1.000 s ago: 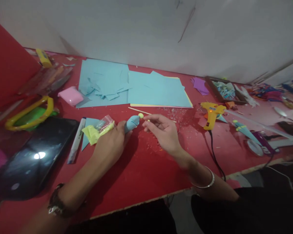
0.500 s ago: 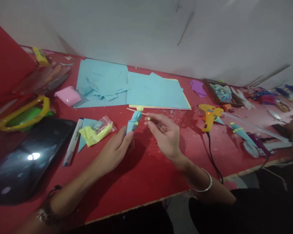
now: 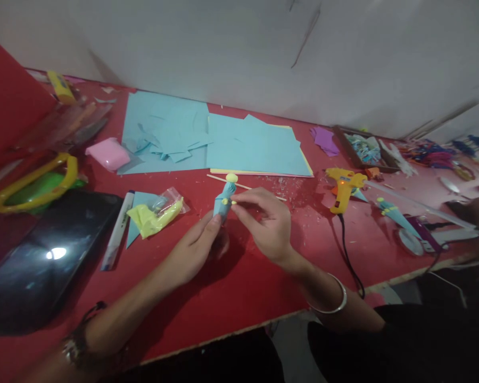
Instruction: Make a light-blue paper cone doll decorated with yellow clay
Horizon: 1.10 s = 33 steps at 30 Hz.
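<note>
My left hand grips the lower end of a small folded blue paper figure topped with a yellow bead, holding it upright above the red table. My right hand pinches a tiny yellow bead against the figure's side, fingertips touching the blue paper. A thin wooden stick lies on the table just behind the figure.
Light blue paper sheets and scraps lie behind. A yellow glue gun with a black cord stands to the right beside a similar blue figure. A plastic bag of yellow material, a white pen and a dark tablet sit left.
The blue figure has been tipped from lying sideways to upright. My right hand has moved left, bringing the tiny yellow bead from a gap away onto the figure's side.
</note>
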### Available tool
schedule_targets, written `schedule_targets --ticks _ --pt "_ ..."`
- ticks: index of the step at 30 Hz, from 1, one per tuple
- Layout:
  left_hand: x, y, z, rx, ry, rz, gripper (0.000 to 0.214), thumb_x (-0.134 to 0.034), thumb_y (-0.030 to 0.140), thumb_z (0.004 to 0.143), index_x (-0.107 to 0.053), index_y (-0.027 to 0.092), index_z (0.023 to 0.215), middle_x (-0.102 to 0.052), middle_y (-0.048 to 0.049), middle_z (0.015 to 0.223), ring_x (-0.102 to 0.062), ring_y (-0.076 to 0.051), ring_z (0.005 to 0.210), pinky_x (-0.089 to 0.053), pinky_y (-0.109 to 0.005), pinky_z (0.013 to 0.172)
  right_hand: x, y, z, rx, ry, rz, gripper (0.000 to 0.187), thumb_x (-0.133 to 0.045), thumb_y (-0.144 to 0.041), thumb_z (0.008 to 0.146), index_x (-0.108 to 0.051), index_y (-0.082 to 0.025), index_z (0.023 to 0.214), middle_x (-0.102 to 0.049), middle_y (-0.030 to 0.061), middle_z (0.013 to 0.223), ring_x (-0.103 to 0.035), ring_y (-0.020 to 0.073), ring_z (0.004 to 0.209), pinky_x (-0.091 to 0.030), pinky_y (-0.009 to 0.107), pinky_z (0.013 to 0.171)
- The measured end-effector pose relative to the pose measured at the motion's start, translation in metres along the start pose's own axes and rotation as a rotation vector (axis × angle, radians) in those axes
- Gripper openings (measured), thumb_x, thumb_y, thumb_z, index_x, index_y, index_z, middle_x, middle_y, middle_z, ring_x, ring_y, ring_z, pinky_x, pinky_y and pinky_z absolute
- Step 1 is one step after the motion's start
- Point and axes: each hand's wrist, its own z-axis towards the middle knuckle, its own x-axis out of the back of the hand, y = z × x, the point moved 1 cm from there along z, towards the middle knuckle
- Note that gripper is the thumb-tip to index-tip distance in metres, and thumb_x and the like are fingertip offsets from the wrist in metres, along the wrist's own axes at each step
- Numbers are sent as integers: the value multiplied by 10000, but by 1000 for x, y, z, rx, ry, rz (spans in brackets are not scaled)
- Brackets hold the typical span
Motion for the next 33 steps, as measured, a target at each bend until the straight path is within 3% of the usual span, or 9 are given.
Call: schedule_targets --ticks 17,24,28,33 --pt "-1 0 0 -23 -49 -34 332 -225 383 917 -380 211 679 -426 48 547 -385 -112 496 -352 -248 518 -2 2 -1 -27 -52 14 146 -594 -170 788 -660 -255 886 -632 -8 827 -584 101 732 -510 249 667" --pt "-1 -5 -1 -32 -50 -48 318 -245 385 920 -391 211 697 -423 44 578 -389 -111 520 -349 -246 522 -5 5 -4 -133 -11 114 128 -617 -209 764 -603 -233 889 -627 -4 847 -601 108 743 -531 262 678" --pt "-1 -6 -1 -40 -52 -58 316 -245 383 921 -382 208 696 -424 45 577 -390 -107 521 -350 -245 519 -5 5 -3 -87 -14 83 21 -603 -201 775 -588 -216 776 -608 -9 777 -588 107 731 -521 261 663" --pt "-1 -7 0 -61 -49 -57 308 -245 379 919 -381 205 705 -419 50 575 -377 -101 515 -340 -238 506 -4 4 -1 -22 -12 75 41 -597 -167 779 -597 -205 762 -597 -3 771 -575 105 738 -509 256 649"
